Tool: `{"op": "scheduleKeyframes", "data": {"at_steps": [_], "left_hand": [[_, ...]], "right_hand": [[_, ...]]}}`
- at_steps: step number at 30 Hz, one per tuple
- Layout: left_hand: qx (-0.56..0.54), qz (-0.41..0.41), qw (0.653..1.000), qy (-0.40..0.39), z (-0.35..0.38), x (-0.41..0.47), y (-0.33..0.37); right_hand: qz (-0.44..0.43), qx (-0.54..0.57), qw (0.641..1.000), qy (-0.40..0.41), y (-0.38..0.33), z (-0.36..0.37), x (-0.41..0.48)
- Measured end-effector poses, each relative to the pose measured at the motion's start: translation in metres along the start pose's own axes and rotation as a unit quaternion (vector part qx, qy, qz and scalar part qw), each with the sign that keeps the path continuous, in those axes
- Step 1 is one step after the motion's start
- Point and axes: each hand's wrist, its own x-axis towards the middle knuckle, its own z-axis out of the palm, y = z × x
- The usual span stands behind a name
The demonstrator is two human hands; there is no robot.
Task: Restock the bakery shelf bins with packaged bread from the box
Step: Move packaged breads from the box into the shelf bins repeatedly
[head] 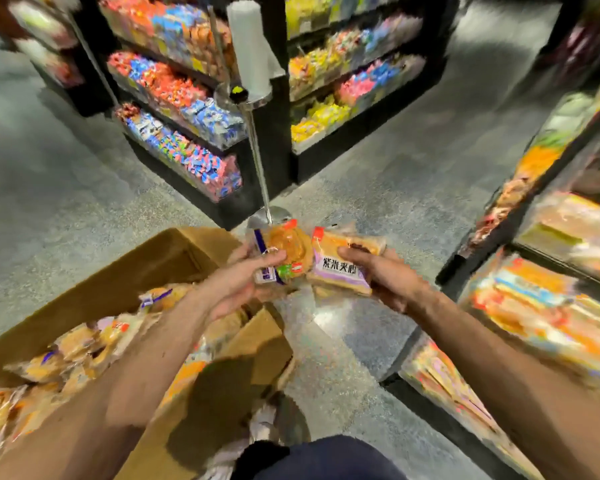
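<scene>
Bread packs (338,271), apparently: left hand (238,282), right hand (385,277)

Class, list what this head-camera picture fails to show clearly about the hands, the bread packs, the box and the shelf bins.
- Head view: shelf bins smeared by motion blur; their labels unreadable.
- Head view: cardboard box cut off by the left edge and covered by the left arm; contents uncountable.
- Head view: fingers of the left hand hidden behind the round bun pack; right hand covers part of the purple-label pack.
</scene>
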Motion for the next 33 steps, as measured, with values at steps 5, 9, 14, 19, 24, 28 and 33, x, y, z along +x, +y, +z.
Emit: {"op": "scheduleKeyframes", "data": {"at_steps": [5, 9, 14, 19, 24, 28, 33], "left_hand": [[0.078, 0.064, 0.986, -0.133, 0.184, -0.011, 0.004], [0.066, 0.063, 0.966, -0.243, 0.323, -0.04, -0.022], [0.163, 0.08, 0.906, -0.382, 0.487, -0.095, -0.074], [0.272, 0.07, 0.828, -0.486, 0.602, -0.156, -0.13], [0.286, 0.047, 0.802, -0.522, 0.69, -0.178, -0.176], [0.231, -0.014, 0.818, -0.526, 0.774, -0.179, -0.214], [0.18, -0.148, 0.808, -0.541, 0.873, -0.165, -0.266]], "right_hand": [[-0.08, 0.047, 0.981, 0.169, -0.007, -0.144, -0.119], [-0.14, 0.083, 0.942, 0.293, 0.008, -0.24, -0.234], [-0.178, 0.074, 0.864, 0.465, 0.038, -0.315, -0.392], [-0.195, 0.087, 0.814, 0.541, 0.082, -0.363, -0.5], [-0.163, 0.109, 0.74, 0.644, 0.129, -0.418, -0.565], [-0.147, 0.114, 0.697, 0.692, 0.156, -0.475, -0.606], [-0.135, 0.135, 0.677, 0.71, 0.173, -0.57, -0.641]]}}
